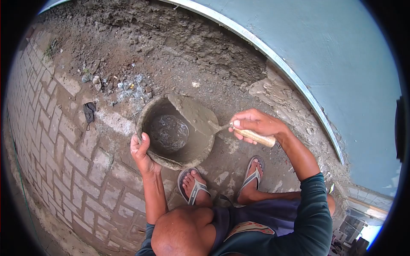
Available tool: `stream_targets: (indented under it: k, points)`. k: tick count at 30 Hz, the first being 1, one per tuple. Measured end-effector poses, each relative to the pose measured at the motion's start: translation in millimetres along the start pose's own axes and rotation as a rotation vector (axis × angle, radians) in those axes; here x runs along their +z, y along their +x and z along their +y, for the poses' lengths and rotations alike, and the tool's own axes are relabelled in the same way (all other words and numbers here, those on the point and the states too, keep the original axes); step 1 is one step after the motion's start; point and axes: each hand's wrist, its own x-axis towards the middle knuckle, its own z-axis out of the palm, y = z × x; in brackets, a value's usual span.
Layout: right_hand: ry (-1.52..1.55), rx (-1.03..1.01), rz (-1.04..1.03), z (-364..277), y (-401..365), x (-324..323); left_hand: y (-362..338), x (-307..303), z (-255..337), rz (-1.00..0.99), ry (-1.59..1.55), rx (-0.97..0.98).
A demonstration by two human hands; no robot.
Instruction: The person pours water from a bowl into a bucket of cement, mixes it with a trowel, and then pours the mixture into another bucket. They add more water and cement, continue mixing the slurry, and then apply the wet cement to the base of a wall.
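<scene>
My left hand [145, 153] grips the near left rim of a mortar-caked bucket [200, 149], its thumb over the edge. The bucket is tilted, its mouth facing me, with wet grey mortar [168, 133] at the bottom. In my right hand [256, 126] is the wooden handle of a trowel [194, 114], fingers wrapped round it. The trowel's broad blade, coated in grey mortar, lies across the right side of the bucket's mouth, its tip over the far rim.
Brick paving [85, 170] runs along the left. Ahead, a dug strip of soil [171, 42] borders a blue-grey wall [324, 64] with a pale metal edge strip [273, 55]. A black cloth [89, 113] and rubble [97, 82] lie at left. My sandalled feet [196, 187] are beside the bucket.
</scene>
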Motion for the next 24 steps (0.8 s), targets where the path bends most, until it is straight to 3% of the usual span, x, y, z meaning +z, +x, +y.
stream_targets:
  k: [7,11,16,18,24]
  points:
    - [0.344,-0.163,0.323,26,29,-94,3,-3,2,0.01,0.021,-0.016]
    - [0.351,-0.321,0.418,38,-16,-86,3,-10,0,0.029,0.016,-0.012]
    - [-0.022,-0.121,0.511,70,12,-76,5,-10,1,0.034,0.015,-0.015]
    - [-0.148,0.053,0.45,91,42,-81,5,-9,3,0.024,0.022,-0.015]
    - [0.107,0.053,0.548,139,74,-98,3,-11,4,0.046,0.031,-0.015]
